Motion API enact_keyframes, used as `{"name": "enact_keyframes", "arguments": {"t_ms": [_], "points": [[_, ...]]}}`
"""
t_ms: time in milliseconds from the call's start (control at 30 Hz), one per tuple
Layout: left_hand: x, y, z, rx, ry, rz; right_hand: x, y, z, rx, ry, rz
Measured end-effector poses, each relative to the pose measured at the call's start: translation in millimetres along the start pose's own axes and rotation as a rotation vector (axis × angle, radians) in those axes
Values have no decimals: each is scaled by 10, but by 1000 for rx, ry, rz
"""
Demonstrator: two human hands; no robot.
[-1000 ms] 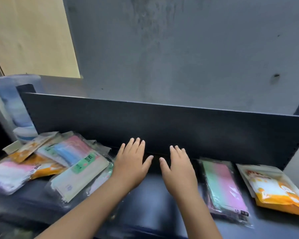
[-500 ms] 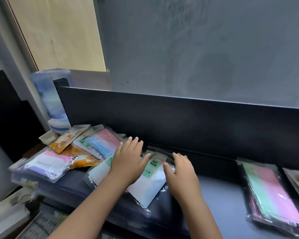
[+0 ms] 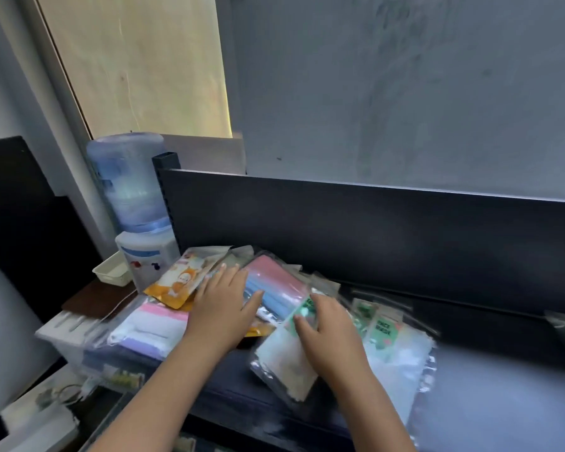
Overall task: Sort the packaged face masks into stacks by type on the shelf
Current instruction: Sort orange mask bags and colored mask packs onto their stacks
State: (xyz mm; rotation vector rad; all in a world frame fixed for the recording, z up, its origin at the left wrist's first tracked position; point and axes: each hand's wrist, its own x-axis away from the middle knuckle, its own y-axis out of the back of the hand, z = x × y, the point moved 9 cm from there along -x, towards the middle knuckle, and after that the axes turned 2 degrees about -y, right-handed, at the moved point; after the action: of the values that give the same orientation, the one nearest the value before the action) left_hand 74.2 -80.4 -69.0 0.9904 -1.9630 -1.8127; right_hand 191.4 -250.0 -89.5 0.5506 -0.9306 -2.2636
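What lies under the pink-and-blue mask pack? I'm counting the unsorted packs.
Under the pink-and-blue pack, clear packet edges and an orange corner show; the left hand covers the rest.

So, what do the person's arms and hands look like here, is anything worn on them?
Both forearms are bare as far as the picture shows: no sleeves, gloves, watch or bracelet. The left hand and the right hand show no rings. The fingernails look short and unpainted, though motion blur softens them.

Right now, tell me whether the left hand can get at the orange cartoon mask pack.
Probably yes. The left hand lies flat right beside the orange cartoon mask pack, its fingertips at the pack's edge, and nothing covers the pack.
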Motion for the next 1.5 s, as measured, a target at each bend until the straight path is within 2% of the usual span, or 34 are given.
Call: {"name": "enact_keyframes", "arguments": {"t_ms": [200,267,400,533,667,767,933,1033,1200,1300,1433,1500], "points": [[-149,82,1119,-57,-56,-8,-239,-646,604,42,-5,-24],[-256,110,1477,-28,-25,-8,-316,-788,742,112,-30,-44],[-453,18,2006,81,32,69,-416,-959,864,303,-135,-87],[-527,-181,2302,385,176,189,-450,-1115,888,307,-157,-102],[-570,-350,2436,645,352,236,-472,-1212,1027,258,-82,-125],[-641,-425,2500,717,400,261,-495,-1230,1174,210,-15,-106],[-739,-483,2529,691,395,344,-509,-1261,1210,191,-24,-101],[-778,-501,2513,750,391,360,-502,-1213,1146,340,-78,-211],[-759,-455,2406,886,361,321,-630,-1135,1044,551,-87,-253],[-755,-431,2339,1003,334,283,-649,-1050,1049,521,-31,-294],[-756,-402,2345,1088,322,234,-593,-1031,946,444,-57,-359],[-753,-391,2402,1147,348,207,-594,-1046,930,380,5,-351]]}}
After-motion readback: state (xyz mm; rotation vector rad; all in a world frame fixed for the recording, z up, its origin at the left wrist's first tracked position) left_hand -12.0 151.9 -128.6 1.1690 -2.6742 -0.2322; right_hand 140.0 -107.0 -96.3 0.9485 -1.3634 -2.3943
